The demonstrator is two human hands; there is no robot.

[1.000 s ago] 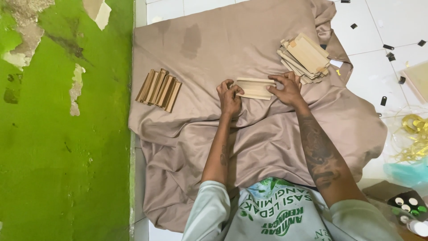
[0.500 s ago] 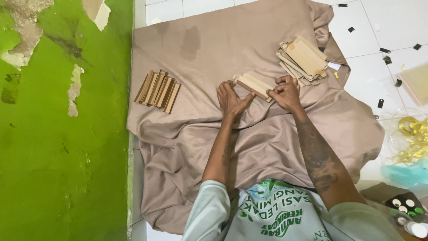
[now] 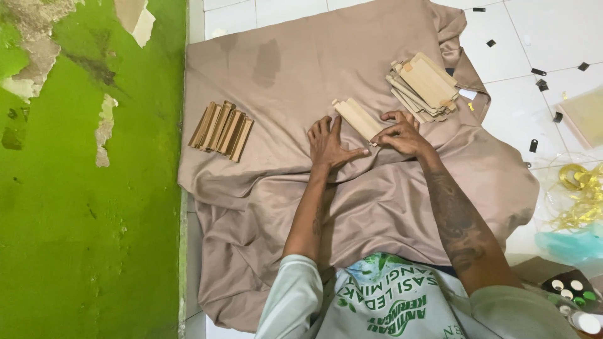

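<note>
- Between both hands, a tan folded card piece (image 3: 359, 119) lies on the beige cloth (image 3: 295, 69); right hand (image 3: 402, 134) pinches its near end, left hand (image 3: 328, 143) presses spread flat beside it.
- Beyond the right hand: a stack of flat card pieces (image 3: 424, 85).
- Left of the left hand, well apart: a row of folded pieces (image 3: 221, 130).

Tan folded piece (image 3: 359, 118) — tilted (on cloth)
</note>
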